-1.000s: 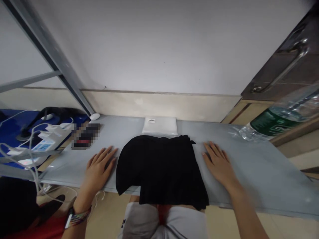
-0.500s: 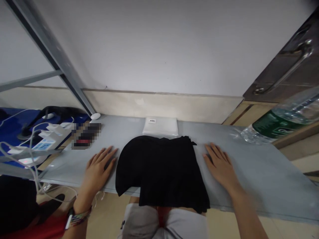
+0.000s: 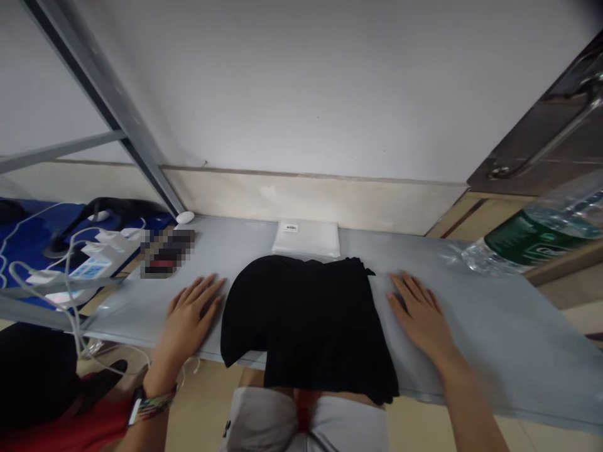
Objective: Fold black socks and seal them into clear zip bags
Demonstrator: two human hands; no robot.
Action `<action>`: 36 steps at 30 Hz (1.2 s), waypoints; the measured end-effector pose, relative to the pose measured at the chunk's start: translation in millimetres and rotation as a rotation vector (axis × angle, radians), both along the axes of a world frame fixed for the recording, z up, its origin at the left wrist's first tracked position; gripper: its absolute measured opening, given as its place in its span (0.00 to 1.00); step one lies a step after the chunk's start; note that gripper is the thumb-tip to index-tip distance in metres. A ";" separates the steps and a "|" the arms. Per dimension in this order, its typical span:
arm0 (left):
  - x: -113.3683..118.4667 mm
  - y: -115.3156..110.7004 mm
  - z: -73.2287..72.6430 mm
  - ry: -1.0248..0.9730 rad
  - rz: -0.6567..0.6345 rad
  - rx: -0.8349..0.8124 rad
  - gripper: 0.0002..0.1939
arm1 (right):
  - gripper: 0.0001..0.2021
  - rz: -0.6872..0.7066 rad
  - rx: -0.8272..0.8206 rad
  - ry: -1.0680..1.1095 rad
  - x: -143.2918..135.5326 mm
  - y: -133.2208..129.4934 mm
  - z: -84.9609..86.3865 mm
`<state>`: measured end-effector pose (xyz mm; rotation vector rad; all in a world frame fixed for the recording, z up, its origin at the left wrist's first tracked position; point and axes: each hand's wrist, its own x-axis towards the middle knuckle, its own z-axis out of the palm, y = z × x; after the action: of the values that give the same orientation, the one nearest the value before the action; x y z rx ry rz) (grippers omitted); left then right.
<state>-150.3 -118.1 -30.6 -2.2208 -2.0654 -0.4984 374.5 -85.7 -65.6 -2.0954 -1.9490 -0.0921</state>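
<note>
- From where I stand, a soft black cloth folded into an irregular shape [image 3: 311, 320] lies lower centre of the frame, on a smooth grey tabletop [image 3: 499, 345], its bottom edge overhanging the near side.
- The left hand [image 3: 188, 317], left of centre, lies palm down with fingers spread, gripping nothing; its thumb is just beside the cloth, whether touching I can't tell.
- The right hand [image 3: 419, 317], right of centre, lies just as flat and loose, holding nothing, slightly apart from the cloth.
- Mid-frame, behind the cloth, sits a flat whitish packet with a small barcode label [image 3: 306, 240].
- At the right edge, I see a clear plastic bottle with a green label [image 3: 522, 242].
</note>
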 end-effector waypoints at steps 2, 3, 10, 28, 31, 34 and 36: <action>0.0 -0.2 -0.1 -0.003 0.003 0.002 0.27 | 0.31 0.004 0.003 -0.001 0.6 0.2 -0.5; 0.0 -0.3 -0.3 -0.004 0.005 0.004 0.27 | 0.31 0.005 0.007 -0.002 1.0 0.3 -0.7; -1.4 -0.1 -1.4 -0.008 -0.008 0.022 0.28 | 0.29 0.021 0.029 -0.006 2.3 0.0 -0.5; -4.0 -0.5 -2.4 -0.017 -0.017 0.012 0.27 | 0.29 0.029 0.036 -0.024 2.4 0.4 0.2; -4.0 -0.7 -1.8 -0.018 -0.016 0.003 0.27 | 0.29 0.024 0.038 -0.022 1.9 -0.1 0.9; -3.3 -0.9 -0.8 -0.020 -0.016 -0.006 0.27 | 0.29 0.028 0.039 -0.013 2.0 -0.9 0.5; -2.4 -1.1 -0.3 -0.022 -0.015 -0.004 0.27 | 0.29 0.028 0.038 -0.003 2.4 -1.3 0.1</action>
<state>-152.7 -119.2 -30.8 -2.2448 -2.0641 -0.5227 376.9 -87.0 -65.6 -2.0440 -1.9625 -0.1259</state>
